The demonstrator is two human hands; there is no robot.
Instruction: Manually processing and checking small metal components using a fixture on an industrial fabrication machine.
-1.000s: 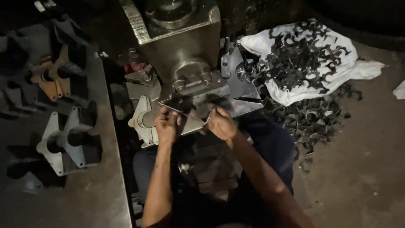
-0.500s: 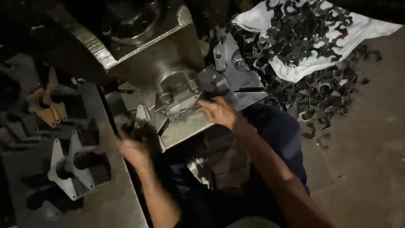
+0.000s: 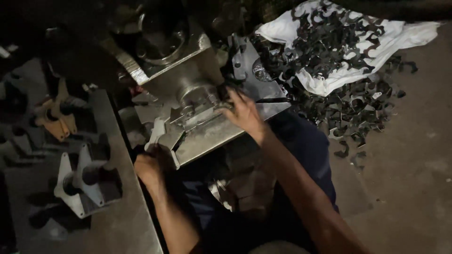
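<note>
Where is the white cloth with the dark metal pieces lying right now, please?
In the head view, the white cloth lies on the floor at the upper right, beyond the right hand and right of the grey press machine.

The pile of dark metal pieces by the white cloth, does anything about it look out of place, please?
Yes: many dark metal pieces have spilled off the white cloth onto the bare floor, scattered loosely toward the person's right hand.
</note>
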